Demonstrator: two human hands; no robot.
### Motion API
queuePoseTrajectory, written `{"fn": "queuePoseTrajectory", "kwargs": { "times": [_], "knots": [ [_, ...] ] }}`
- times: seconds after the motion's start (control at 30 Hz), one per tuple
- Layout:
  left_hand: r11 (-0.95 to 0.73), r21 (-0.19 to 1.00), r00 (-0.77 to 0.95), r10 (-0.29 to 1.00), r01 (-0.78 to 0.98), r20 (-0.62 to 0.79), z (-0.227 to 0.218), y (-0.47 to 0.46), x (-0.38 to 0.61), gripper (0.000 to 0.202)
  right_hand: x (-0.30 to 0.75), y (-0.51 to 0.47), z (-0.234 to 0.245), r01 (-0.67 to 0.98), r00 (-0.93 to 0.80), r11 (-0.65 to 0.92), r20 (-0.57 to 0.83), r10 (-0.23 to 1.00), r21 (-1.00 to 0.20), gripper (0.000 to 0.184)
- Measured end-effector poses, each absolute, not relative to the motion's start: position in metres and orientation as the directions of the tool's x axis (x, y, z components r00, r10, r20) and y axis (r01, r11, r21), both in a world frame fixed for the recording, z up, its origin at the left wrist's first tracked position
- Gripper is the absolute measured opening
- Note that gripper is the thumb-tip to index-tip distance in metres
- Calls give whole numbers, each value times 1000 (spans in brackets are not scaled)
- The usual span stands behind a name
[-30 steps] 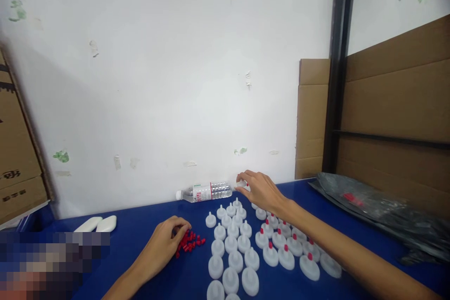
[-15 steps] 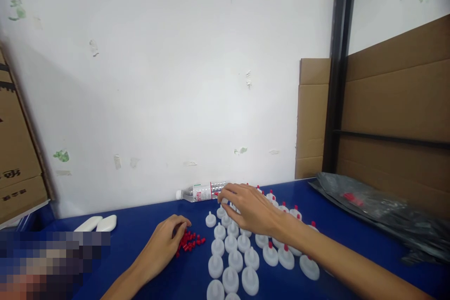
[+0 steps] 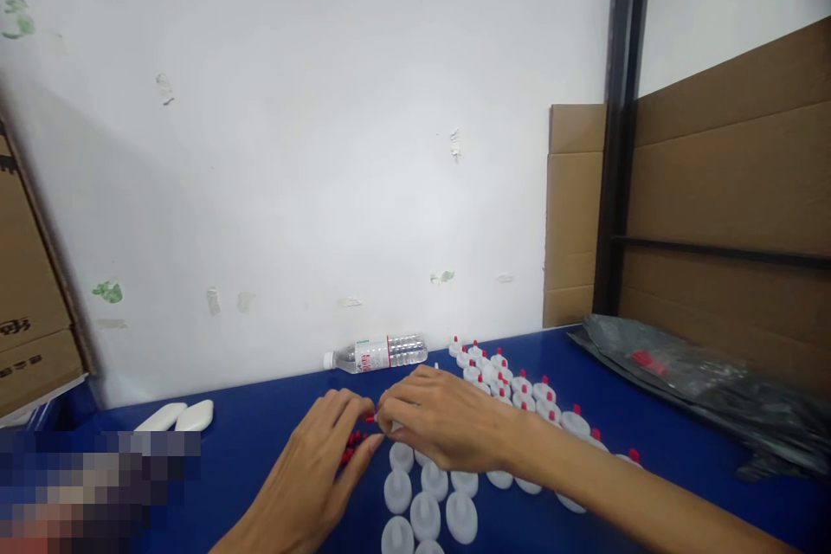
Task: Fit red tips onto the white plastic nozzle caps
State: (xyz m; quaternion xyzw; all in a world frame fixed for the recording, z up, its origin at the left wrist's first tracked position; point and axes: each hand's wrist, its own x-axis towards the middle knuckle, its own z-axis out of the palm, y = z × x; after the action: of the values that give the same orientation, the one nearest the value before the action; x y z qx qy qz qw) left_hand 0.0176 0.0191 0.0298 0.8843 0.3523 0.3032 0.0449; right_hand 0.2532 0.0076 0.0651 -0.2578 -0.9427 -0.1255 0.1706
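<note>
My left hand (image 3: 325,450) is closed in a pinch on a small red cap (image 3: 370,419), above a pile of red caps (image 3: 351,447). Against it, my right hand (image 3: 441,417) has its fingertips closed on a small white nozzle bottle, mostly covered by the fingers. The two hands nearly touch. Below them stand several translucent white nozzle bottles (image 3: 425,517) in rows, their nozzles bare. Others, to the right of and behind my right hand, carry red caps on their tips (image 3: 523,388). My right hand and forearm hide part of the rows.
A clear plastic bottle (image 3: 389,353) lies on its side by the wall. Two white oval pieces (image 3: 195,415) rest at the left of the blue table (image 3: 273,398). A dark plastic bag (image 3: 675,398) lies at the right, near cardboard (image 3: 575,216). A cardboard box (image 3: 32,312) stands left.
My right hand has come left and down from the far end of the rows to meet my left hand. My left hand has risen slightly rightward from the cap pile with a red cap.
</note>
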Motion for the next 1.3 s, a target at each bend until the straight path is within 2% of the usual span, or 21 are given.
{"fn": "queuePoseTrajectory", "kwargs": {
  "times": [0.07,0.23,0.33,0.5,0.6,0.67,0.87,1.0,1.17,1.3],
  "knots": [
    [-769,269,588,624,580,515,29,17,21,26,251,4,66,523,-816,839,373,442,149,8],
    [-770,249,592,618,587,518,28,19,22,31,251,2,66,552,-781,832,385,492,57,15],
    [-775,259,613,620,576,490,29,19,22,37,252,3,66,539,-796,840,365,483,63,15],
    [-734,408,563,679,543,471,27,20,23,39,250,5,68,482,-842,865,349,412,141,10],
    [-678,547,528,731,491,432,26,21,25,42,249,4,69,444,-871,863,343,352,242,28],
    [-631,627,501,765,457,405,26,22,26,46,249,3,70,432,-882,847,339,326,310,34],
    [-430,835,459,853,344,250,27,25,32,58,246,0,69,440,-873,753,429,232,488,23],
    [-268,954,477,862,136,174,26,27,36,60,243,0,69,458,-853,711,488,184,533,24],
    [-84,995,489,866,-56,101,24,24,41,57,241,0,71,460,-814,644,579,31,611,26],
    [83,977,498,867,-197,27,28,20,43,56,242,3,71,450,-790,634,612,-47,629,21]
  ]
}}
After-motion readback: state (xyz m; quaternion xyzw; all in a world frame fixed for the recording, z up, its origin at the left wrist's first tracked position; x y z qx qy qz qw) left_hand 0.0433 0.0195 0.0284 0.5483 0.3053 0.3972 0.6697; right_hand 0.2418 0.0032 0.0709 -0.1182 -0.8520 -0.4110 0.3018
